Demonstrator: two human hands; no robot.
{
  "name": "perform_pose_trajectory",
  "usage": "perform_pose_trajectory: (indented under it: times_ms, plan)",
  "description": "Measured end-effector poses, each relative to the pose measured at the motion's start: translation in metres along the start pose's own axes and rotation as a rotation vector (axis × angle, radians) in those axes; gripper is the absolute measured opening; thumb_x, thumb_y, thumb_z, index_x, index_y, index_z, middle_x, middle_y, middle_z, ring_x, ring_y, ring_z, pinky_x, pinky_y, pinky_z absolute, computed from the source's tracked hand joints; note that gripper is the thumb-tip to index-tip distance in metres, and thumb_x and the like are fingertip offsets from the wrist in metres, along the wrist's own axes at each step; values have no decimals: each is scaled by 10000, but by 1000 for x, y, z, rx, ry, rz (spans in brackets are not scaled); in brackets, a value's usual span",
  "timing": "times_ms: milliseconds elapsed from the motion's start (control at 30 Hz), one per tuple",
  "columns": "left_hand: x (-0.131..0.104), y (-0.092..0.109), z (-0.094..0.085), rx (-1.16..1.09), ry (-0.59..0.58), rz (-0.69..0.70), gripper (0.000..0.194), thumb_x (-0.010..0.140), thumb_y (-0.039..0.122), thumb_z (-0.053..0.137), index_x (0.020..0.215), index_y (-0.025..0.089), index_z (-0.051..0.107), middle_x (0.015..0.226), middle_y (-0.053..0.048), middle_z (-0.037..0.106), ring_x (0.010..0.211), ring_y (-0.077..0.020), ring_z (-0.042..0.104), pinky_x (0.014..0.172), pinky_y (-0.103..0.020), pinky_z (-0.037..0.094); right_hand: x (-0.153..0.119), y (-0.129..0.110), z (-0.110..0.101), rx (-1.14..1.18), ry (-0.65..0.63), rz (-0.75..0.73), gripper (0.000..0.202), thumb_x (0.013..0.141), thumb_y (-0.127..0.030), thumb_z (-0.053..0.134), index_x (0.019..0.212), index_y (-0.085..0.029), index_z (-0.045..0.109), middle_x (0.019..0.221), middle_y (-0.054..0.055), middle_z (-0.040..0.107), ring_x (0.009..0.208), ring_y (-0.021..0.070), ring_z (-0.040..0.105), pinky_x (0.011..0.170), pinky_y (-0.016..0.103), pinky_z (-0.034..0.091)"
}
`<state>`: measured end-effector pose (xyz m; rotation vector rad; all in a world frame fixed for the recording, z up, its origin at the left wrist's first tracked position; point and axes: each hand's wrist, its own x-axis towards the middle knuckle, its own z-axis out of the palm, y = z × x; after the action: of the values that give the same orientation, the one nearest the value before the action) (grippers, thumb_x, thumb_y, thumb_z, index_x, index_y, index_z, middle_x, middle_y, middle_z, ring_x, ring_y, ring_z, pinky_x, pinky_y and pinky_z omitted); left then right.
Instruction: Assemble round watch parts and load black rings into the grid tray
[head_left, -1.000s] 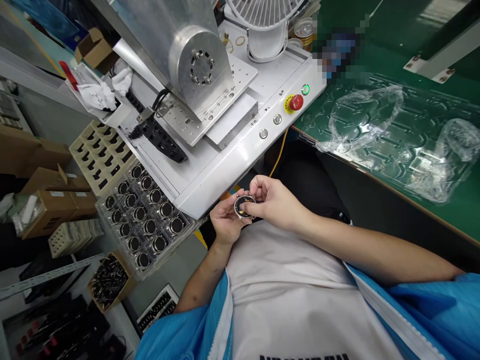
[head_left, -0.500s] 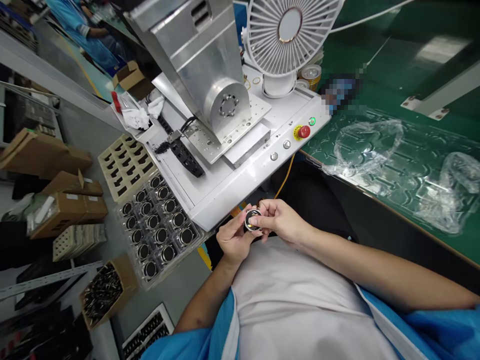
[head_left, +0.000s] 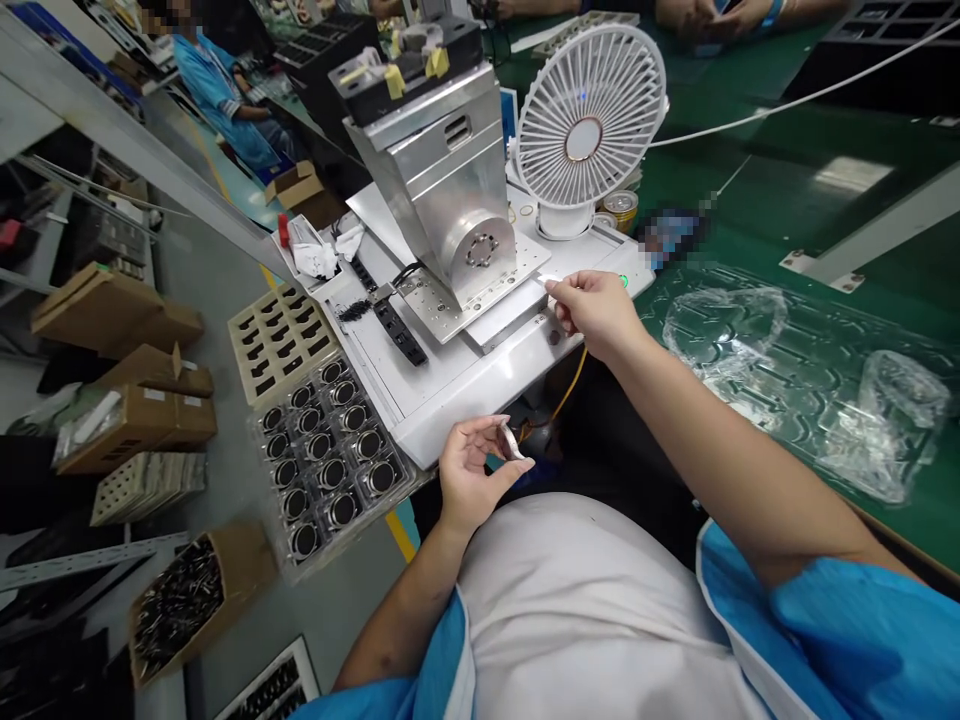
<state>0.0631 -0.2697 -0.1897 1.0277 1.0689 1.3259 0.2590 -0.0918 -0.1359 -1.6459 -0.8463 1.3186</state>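
Observation:
My left hand [head_left: 474, 472] pinches a thin round watch case [head_left: 511, 440] by its rim, seen nearly edge-on in front of my shirt. Farther up and to the right, my right hand [head_left: 596, 312] reaches over the front edge of the white machine [head_left: 480, 375]. Between its thumb and forefinger is a small white piece [head_left: 549, 282], its kind too small to make out. Left of the machine, a transparent plastic tray [head_left: 352, 535] carries several similar round, dark-faced cases [head_left: 343, 510].
A metal fixture [head_left: 442, 200] rises from the machine, with a white fan [head_left: 585, 140] behind it. Beyond the plastic tray lies a beige slotted tray [head_left: 281, 340]. Transparent plastic packaging [head_left: 727, 330] covers part of the green table at right. Co-workers sit farther back.
My right hand has left the watch case and moved up and forward to the machine, now pinching a white piece. My left hand keeps the case, turned nearly edge-on. The view has tilted up.

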Motion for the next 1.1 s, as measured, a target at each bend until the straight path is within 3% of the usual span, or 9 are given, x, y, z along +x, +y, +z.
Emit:
perform_pose_trajectory:
  times_ms: [67, 133, 233, 300, 433, 733, 1000, 1100]
  plan:
    - [-1, 1, 2, 68, 23, 60, 524, 695, 184, 959, 1094, 192, 619, 1180, -130, 790, 862, -141, 772, 681, -204, 613, -19, 4, 0, -3, -54, -53, 439, 832, -408, 849, 653, -206, 503, 458, -52, 506, 348, 62, 389, 342, 185, 314]
    - [-2, 2, 3, 141, 45, 101, 517, 707, 191, 951, 1083, 188, 597, 1203, -148, 787, 953, -178, 788, 734, -234, 635, -49, 13, -1, -29, -194, -35, 463, 764, -480, 886, 665, -202, 530, 469, -43, 535, 357, 69, 415, 351, 189, 323]
    - [-3, 5, 4, 259, 52, 101, 522, 742, 243, 935, 1138, 175, 601, 1224, -177, 777, 1063, -242, 786, 838, -321, 668, -94, 29, -2, -99, -442, 95, 489, 670, -538, 923, 697, -188, 582, 485, -23, 584, 367, 89, 470, 354, 193, 350]
    - [-3, 6, 5, 297, 48, 102, 537, 767, 249, 919, 1198, 175, 607, 1242, -181, 772, 1103, -255, 778, 885, -348, 671, -115, 39, -1, -128, -522, 168, 492, 660, -553, 917, 706, -182, 596, 503, -11, 613, 380, 99, 502, 362, 193, 376]
    - [-2, 7, 6, 293, 34, 145, 527, 796, 209, 893, 1242, 184, 614, 1256, -170, 771, 1133, -252, 770, 924, -348, 668, -128, 47, 2, -167, -496, 198, 477, 675, -558, 887, 696, -184, 593, 502, -14, 617, 380, 95, 506, 367, 185, 380]
    - [-5, 4, 6, 331, 42, 145, 432, 818, 181, 861, 1167, 185, 607, 1254, -158, 773, 1090, -226, 782, 857, -317, 671, -125, 48, 5, -216, -481, 203, 395, 696, -489, 841, 684, -190, 584, 513, -10, 627, 375, 95, 514, 362, 180, 350]
    - [-6, 1, 5, 319, 41, 126, 393, 814, 206, 870, 1096, 185, 596, 1243, -189, 769, 1131, -263, 770, 852, -344, 673, -125, 56, 5, -186, -480, 186, 375, 735, -458, 823, 687, -207, 548, 503, -30, 601, 368, 93, 494, 366, 190, 334]
    - [-6, -2, 6, 312, 50, 142, 382, 817, 215, 870, 1076, 187, 590, 1234, -186, 773, 1127, -264, 771, 848, -343, 677, -124, 62, 5, -164, -413, 149, 370, 713, -426, 849, 749, -208, 552, 549, -47, 602, 408, 79, 483, 382, 184, 338]
